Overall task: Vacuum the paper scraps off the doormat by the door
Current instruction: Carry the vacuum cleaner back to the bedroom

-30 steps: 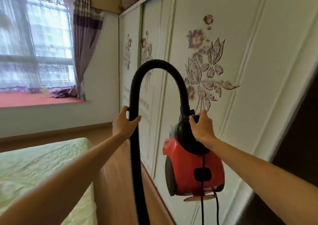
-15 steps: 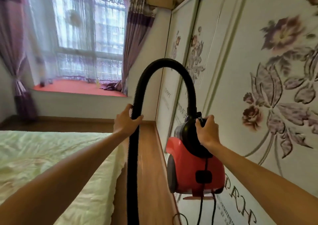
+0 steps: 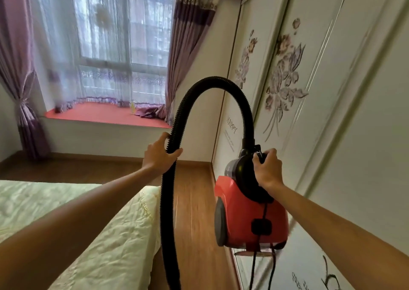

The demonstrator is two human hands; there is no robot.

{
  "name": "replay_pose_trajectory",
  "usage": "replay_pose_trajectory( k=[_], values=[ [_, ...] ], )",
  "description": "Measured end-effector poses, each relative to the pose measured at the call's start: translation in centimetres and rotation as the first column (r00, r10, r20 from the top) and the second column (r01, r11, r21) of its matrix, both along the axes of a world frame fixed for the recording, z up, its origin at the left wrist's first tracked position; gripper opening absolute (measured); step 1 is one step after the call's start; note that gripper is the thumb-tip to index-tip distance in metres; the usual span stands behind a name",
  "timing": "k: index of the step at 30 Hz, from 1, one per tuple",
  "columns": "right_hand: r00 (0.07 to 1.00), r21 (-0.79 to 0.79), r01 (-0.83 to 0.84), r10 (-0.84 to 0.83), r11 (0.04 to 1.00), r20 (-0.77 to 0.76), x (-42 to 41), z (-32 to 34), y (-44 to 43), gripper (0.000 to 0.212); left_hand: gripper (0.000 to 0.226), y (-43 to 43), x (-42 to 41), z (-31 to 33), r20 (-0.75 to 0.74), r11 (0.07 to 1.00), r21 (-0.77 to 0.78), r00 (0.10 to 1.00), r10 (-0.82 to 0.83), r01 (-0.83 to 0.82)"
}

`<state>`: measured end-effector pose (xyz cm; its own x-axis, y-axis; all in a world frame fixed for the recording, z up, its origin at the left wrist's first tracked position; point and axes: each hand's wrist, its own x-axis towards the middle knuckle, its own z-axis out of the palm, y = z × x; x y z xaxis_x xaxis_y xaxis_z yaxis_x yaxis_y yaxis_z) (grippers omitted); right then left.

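A red and black canister vacuum point(image 3: 250, 214) hangs in the air in front of me. My right hand point(image 3: 266, 168) grips its black top handle. The black ribbed hose point(image 3: 212, 83) arches up from the vacuum's top and drops down on the left past the bottom edge. My left hand point(image 3: 158, 155) grips the hose on its descending side. A black power cord point(image 3: 254, 265) dangles below the vacuum. No doormat and no paper scraps are in view.
A bed with a pale green quilt point(image 3: 66, 218) fills the lower left. A white sliding wardrobe with flower prints point(image 3: 309, 90) runs along the right. A narrow strip of wooden floor point(image 3: 194, 201) lies between them. A bay window with purple curtains point(image 3: 110, 57) is ahead.
The view has swung left, from the wardrobe towards the window and bed. Both hands keep their grips, and the vacuum stays lifted in front of me.
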<state>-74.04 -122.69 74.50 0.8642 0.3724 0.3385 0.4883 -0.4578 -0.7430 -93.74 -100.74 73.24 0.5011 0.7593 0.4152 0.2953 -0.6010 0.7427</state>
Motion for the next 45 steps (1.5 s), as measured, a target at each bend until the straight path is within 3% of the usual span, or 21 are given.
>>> replay_pose_trajectory(
  k=[12, 28, 45],
  values=[
    [1.0, 0.012, -0.019, 0.019, 1.0, 0.003, 14.0, -0.7, 15.1, 0.023, 0.047, 14.1, 11.7, -2.3, -0.042, 1.0, -0.013, 0.999, -0.001, 0.001],
    [0.987, -0.012, -0.162, 0.161, 0.987, -0.023, 35.9, -3.6, 37.4, 0.024, 0.048, 33.5, 33.4, -4.1, -0.073, 0.982, -0.089, 0.985, 0.159, -0.166],
    [0.994, -0.028, -0.103, 0.102, 0.994, -0.037, 56.0, -9.4, 58.7, 0.028, 0.049, 54.7, 54.5, -10.6, -0.11, 0.975, -0.162, 0.985, 0.133, -0.15]
  ],
)
